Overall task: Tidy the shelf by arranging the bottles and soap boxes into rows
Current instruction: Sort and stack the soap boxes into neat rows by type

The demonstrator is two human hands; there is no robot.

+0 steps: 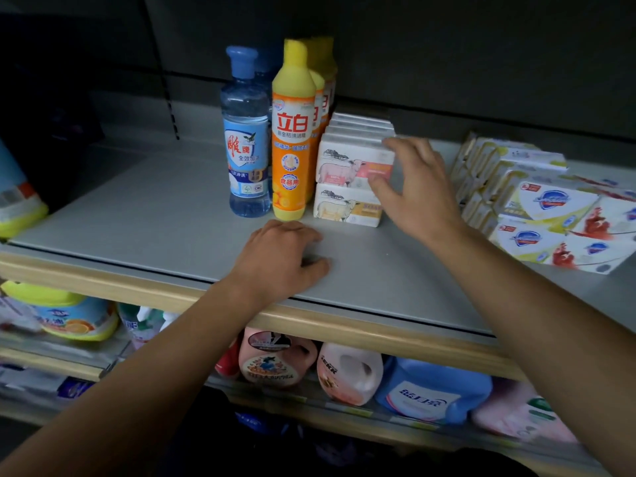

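On the grey shelf (137, 208) a clear blue bottle (246, 132) stands upright, with another behind it. To its right is a row of yellow-orange dish soap bottles (292, 132), one behind the other. Beside them, white soap boxes printed with a cow are stacked two high in a row running back: an upper front box (344, 166) on a lower one (340, 208). My right hand (416, 194) grips the right end of the upper front box, fingers on its top and thumb on its face. My left hand (278, 259) rests on the shelf in front of the bottles, fingers loosely curled, holding nothing.
A loose pile of white, yellow-trimmed soap boxes (543, 208) lies at the right of the shelf. A blue and yellow bottle (17, 201) shows at the left edge. Detergent jugs (351, 373) fill the shelf below. The shelf's wooden front lip (344, 325) runs under my forearms.
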